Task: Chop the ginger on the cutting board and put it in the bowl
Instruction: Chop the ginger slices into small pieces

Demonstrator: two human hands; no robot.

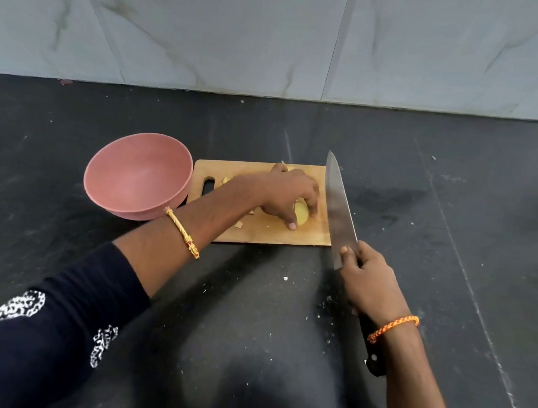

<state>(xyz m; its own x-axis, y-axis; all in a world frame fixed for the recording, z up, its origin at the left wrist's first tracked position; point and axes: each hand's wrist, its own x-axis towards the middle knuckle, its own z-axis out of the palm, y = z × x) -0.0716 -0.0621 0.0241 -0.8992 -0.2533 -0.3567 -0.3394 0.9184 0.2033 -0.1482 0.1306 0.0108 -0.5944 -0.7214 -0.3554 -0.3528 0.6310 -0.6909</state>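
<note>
Ginger [301, 213] sits on the cutting board [257, 229], right-hand part of it, pinned under my left hand [287, 194]. Only one view, head cam, so that's all I go by.

Left hand: fingers curled over the ginger, thumb on the near side, holding it down. Pale cut face shows btwn fingers, so it looks peeled or already cut at least once. A few small bits [239, 224] lie on the board near my wrist, plus one more by the handle slot; can't tell if scraps or slices.

Right hand [365, 278]: wrapped round the knife [340, 213] handle, index finger up by the blade's heel. Blade is raised, just right of the board's edge, tip pointing away, not in the ginger.

Bowl [138, 174]: pink, touching or just beside the board's left end, nothing visible inside.

Progress, my read: early. Chopping barely begun, main piece still whole-ish. Left to do: most of the cuts, then the transfer to the bowl. Nothing moved over yet.
</note>
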